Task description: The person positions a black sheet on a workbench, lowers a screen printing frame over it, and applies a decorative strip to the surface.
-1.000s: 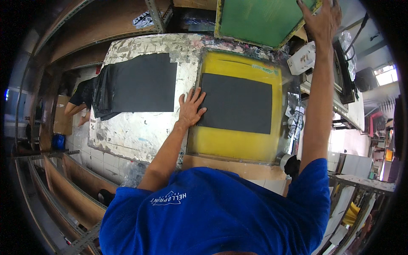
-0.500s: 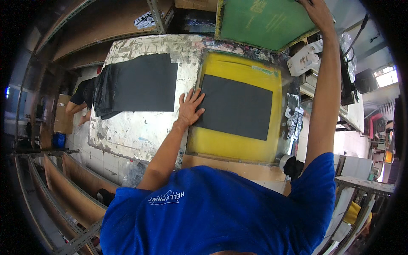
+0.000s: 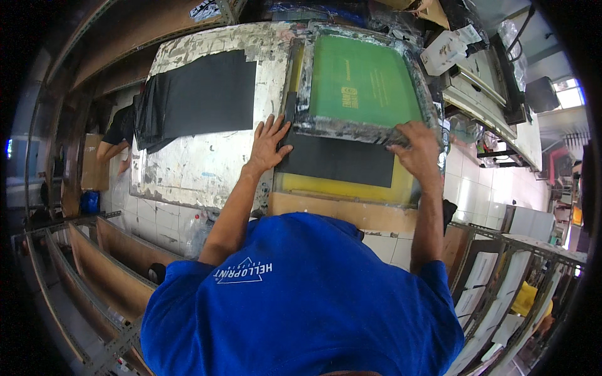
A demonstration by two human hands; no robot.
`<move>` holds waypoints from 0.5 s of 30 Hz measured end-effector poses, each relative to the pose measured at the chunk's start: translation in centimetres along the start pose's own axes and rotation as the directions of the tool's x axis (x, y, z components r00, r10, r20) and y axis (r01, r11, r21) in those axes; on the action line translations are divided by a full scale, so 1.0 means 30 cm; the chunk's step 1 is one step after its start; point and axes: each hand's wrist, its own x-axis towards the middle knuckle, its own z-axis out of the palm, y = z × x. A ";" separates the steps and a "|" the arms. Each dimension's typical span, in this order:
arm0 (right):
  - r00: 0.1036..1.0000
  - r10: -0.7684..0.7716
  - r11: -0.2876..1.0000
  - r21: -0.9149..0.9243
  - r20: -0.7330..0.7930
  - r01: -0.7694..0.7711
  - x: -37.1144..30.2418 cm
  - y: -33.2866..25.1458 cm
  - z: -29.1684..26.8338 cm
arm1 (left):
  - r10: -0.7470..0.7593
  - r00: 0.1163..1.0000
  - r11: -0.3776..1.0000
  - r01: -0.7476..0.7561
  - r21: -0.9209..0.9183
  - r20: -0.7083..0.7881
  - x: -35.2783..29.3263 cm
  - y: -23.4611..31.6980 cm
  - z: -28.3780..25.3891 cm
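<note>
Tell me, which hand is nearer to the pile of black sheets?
Left. The left hand is just beside the near right corner of the pile of black sheets; the right hand is farther right, at the near right corner of the green screen frame.

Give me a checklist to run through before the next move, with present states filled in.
1. Right hand on the green screen: ok, gripping its near bar toward the right corner.
2. Left hand at the black sheet: ok, spread at its left edge.
3. Whole sheet in view: not ok, the screen covers its far part.
4. Screen resting fully on the sheet: cannot tell from above.
5. Pile of black sheets apart from the screen: ok, off to the left.
</note>
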 end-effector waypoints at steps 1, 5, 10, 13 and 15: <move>1.000 -0.008 1.000 0.022 -0.005 0.008 -0.035 0.007 0.057 | 0.015 0.999 1.000 -0.015 -0.003 -0.034 -0.019 -0.005 0.010; 0.998 0.058 0.997 0.046 0.011 -0.058 -0.112 -0.003 0.183 | 0.006 0.999 1.000 -0.005 0.013 -0.048 -0.042 0.004 0.028; 0.993 0.092 0.993 0.064 0.072 -0.097 -0.135 0.045 0.233 | 0.023 0.997 0.998 -0.019 0.056 -0.070 -0.041 -0.001 0.040; 0.993 0.087 0.989 0.110 0.079 -0.095 -0.135 0.065 0.248 | 0.019 0.997 0.998 -0.015 0.060 -0.071 -0.049 -0.001 0.043; 0.994 0.081 0.987 0.130 0.076 -0.090 -0.138 0.078 0.267 | 0.025 0.997 0.998 -0.020 0.064 -0.075 -0.044 -0.001 0.042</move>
